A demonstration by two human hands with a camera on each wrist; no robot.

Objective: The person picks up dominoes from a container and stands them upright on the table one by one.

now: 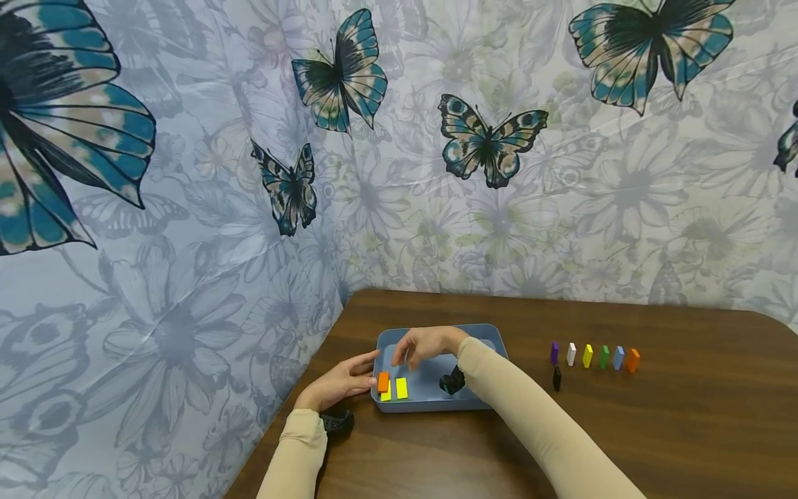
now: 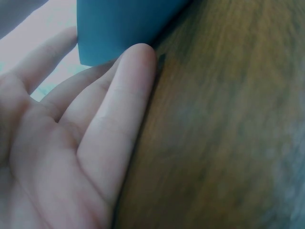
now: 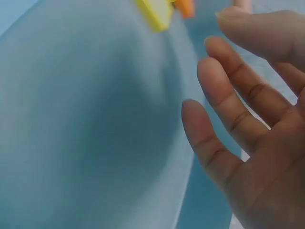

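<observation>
A blue-grey tray (image 1: 436,407) sits on the table. Inside its left end lie an orange block (image 1: 383,382) and a yellow block (image 1: 402,389), with a second yellow block (image 1: 387,396) partly hidden under or behind the orange one. My left hand (image 1: 339,382) is at the tray's left side; in the left wrist view its extended fingers (image 2: 136,71) reach the tray's outer wall (image 2: 119,33). Above the tray hovers my right hand (image 1: 427,344), fingers loosely bent. The right wrist view shows nothing between those fingers (image 3: 217,83), apart from the yellow block (image 3: 156,14).
Right of the tray, small upright blocks stand in a row on the brown table (image 1: 686,416), from purple (image 1: 554,353) through white (image 1: 571,354) to orange (image 1: 632,360). A black block (image 1: 557,378) stands in front. Patterned walls (image 1: 399,242) rise behind and at left.
</observation>
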